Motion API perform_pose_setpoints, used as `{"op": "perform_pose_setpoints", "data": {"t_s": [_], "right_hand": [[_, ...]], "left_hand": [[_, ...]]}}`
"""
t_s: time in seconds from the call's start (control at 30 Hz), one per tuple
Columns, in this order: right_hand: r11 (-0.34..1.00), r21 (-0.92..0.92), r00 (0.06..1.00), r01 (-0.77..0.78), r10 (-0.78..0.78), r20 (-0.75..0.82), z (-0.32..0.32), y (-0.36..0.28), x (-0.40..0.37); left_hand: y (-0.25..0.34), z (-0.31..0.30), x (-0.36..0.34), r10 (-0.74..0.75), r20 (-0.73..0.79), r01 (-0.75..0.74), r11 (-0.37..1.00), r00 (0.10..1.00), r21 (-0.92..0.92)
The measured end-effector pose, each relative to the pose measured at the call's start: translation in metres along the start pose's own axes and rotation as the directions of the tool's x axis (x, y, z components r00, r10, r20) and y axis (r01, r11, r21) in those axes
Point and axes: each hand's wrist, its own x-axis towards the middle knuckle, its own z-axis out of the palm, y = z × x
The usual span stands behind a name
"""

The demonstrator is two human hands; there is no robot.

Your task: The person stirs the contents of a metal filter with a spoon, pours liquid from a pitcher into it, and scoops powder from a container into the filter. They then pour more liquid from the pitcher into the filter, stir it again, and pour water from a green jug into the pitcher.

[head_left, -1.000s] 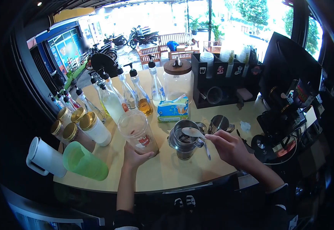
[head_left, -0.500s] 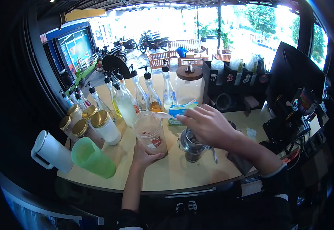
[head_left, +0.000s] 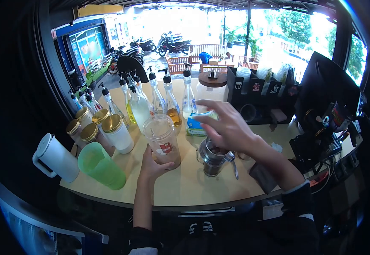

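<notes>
My left hand is wrapped around the lower side of a clear plastic cup. A red label is on its front, and something brown sits in the bottom. Its wide mouth faces up. Raised over the counter to the right, my right hand has its fingers apart and nothing visible in them. Just below it stands a metal vessel with dark contents and clear handle-like parts at its sides. Behind the right hand lies a blue and green packet, partly covered. A metal spoon handle shows beside the vessel.
Pump bottles line the back of the counter. Gold-lidded jars, a green pitcher and a white jug stand left. A wooden-lidded jar, a black cup organizer and a dark monitor are right.
A pale spoon was in my right hand at the cup's rim; the hand now shows no spoon and its fingers have spread. My left hand still holds the cup.
</notes>
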Motion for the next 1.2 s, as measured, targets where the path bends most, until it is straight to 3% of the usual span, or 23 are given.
{"op": "perform_pose_setpoints", "data": {"t_s": [0.07,0.1,0.17,0.2,0.27,0.3,0.4,0.43,0.5,0.53,0.57,0.6,0.63,0.67,0.73,0.83,0.97,1.2], "right_hand": [[0.97,0.07,0.967,-0.231,0.237,-0.095,-0.013,0.01,-0.037],[0.97,0.065,0.966,-0.233,0.239,-0.097,-0.019,0.014,-0.056],[0.862,0.19,0.842,-0.469,0.502,-0.198,-0.026,0.024,-0.098],[0.813,0.195,0.783,-0.549,0.582,-0.219,-0.026,0.033,-0.124],[0.649,0.297,0.604,-0.7,0.76,-0.238,-0.016,0.043,-0.174],[0.53,0.39,0.483,-0.753,0.848,-0.219,-0.008,0.046,-0.198],[0.556,0.235,0.47,-0.797,0.816,-0.337,0.037,0.065,-0.271],[0.554,0.24,0.468,-0.797,0.818,-0.333,0.043,0.062,-0.28],[0.392,0.469,0.309,-0.791,0.918,-0.247,0.06,0.057,-0.286],[0.39,0.484,0.312,-0.783,0.92,-0.237,0.064,0.052,-0.281],[0.323,0.575,0.253,-0.751,0.946,-0.2,0.067,0.044,-0.278],[0.253,0.658,0.195,-0.71,0.967,-0.162,0.066,0.037,-0.275],[0.249,0.668,0.193,-0.701,0.968,-0.159,0.063,0.034,-0.274],[0.28,0.639,0.223,-0.717,0.96,-0.171,0.059,0.032,-0.273],[0.329,0.606,0.264,-0.724,0.944,-0.197,0.051,0.032,-0.272],[0.39,0.495,0.338,-0.776,0.921,-0.195,0.048,0.024,-0.27],[0.365,0.535,0.331,-0.762,0.929,-0.163,0.051,0.024,-0.274],[0.334,0.61,0.324,-0.719,0.937,-0.131,0.056,0.026,-0.279]], "left_hand": [[0.014,-0.002,-0.004,0.006,-0.011,-0.005,0.999,1.0,0.045],[0.006,-0.001,-0.004,0.01,-0.007,-0.01,0.999,1.0,0.044],[-0.019,0.003,-0.006,0.257,-0.287,-0.265,0.964,0.923,0.012],[-0.015,0.004,-0.01,0.261,-0.285,-0.27,0.963,0.922,0.007],[0.002,0.007,-0.017,0.413,-0.556,-0.379,0.907,0.721,0.183],[0.007,0.013,-0.019,0.418,-0.553,-0.386,0.905,0.721,0.181],[0.037,0.04,-0.029,0.413,-0.512,-0.399,0.906,0.753,0.145],[0.059,0.052,-0.024,0.436,-0.419,-0.446,0.892,0.796,0.081],[0.076,0.074,-0.007,0.481,-0.301,-0.508,0.861,0.824,-0.014],[0.074,0.083,0.001,0.496,-0.275,-0.526,0.849,0.823,-0.043],[0.074,0.09,0.007,0.493,-0.269,-0.518,0.855,0.827,-0.025],[0.075,0.097,0.014,0.427,-0.198,-0.459,0.874,0.882,-0.158],[0.074,0.1,0.019,0.368,-0.117,-0.386,0.877,0.923,-0.287],[0.072,0.101,0.021,0.374,-0.114,-0.391,0.877,0.92,-0.279],[0.065,0.104,0.026,0.318,0.101,-0.28,0.919,0.943,-0.279],[0.068,0.105,0.026,0.253,0.128,-0.212,0.939,0.959,-0.27],[0.075,0.111,0.022,0.185,0.134,-0.123,0.919,0.974,-0.375],[0.071,0.113,0.018,0.133,0.164,-0.057,0.914,0.977,-0.401]]}}
